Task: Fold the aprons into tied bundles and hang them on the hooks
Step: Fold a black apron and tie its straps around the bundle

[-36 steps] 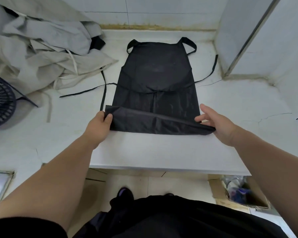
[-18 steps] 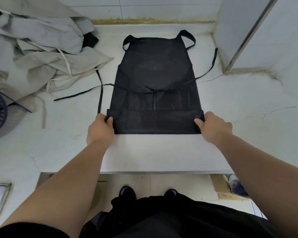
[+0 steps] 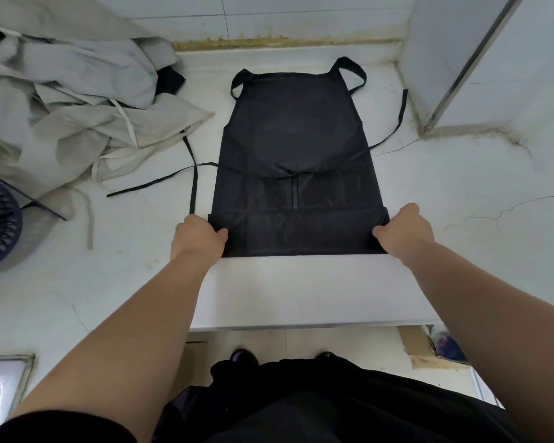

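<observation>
One black apron (image 3: 296, 155): thin matte cloth, flat on white counter (image 3: 301, 289) | near hem folded into a band | left hand (image 3: 199, 238), right hand (image 3: 403, 231): each pinches one band end, thumb on top.

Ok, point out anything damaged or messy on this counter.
The counter has cracks right of the black apron, and grey aprons lie in a crumpled heap at far left.
</observation>
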